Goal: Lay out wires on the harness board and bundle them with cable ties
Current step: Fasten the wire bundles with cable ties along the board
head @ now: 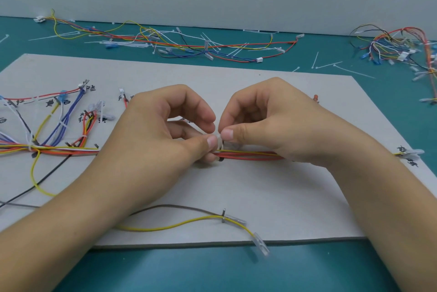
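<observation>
Red and yellow wires (250, 155) are laid bundled across the grey harness board (260, 187); a white cable tie (220, 144) is set against them.

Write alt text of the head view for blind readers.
The left hand and right hand pinch a white cable tie at a red and yellow wire bundle on a harness board. Loose wires and spare ties litter the green table.

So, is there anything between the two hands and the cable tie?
Nothing visible. The left hand and the right hand both pinch the tie, which sits on the red and yellow wires.
</observation>
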Tool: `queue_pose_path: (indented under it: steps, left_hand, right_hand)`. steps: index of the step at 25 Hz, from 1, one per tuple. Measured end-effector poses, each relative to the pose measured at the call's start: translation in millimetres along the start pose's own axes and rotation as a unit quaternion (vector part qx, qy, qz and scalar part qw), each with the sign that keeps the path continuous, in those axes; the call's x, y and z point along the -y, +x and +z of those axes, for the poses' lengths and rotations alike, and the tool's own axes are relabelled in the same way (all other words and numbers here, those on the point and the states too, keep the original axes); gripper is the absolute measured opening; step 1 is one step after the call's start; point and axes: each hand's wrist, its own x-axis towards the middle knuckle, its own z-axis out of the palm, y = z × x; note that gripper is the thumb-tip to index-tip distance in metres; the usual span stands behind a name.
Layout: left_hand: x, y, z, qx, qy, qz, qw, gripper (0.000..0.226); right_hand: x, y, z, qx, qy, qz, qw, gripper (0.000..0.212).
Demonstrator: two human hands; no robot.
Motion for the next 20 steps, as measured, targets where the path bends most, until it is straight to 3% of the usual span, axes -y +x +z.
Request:
queue_pose_path:
  steps: [20]
  left_hand:
    - [0,8,0,-0.009,0.085,-0.011,0.996,0.027]
  right_hand:
    - [-2,3,12,-0.010,0.010,-0.018,1.000,0.019]
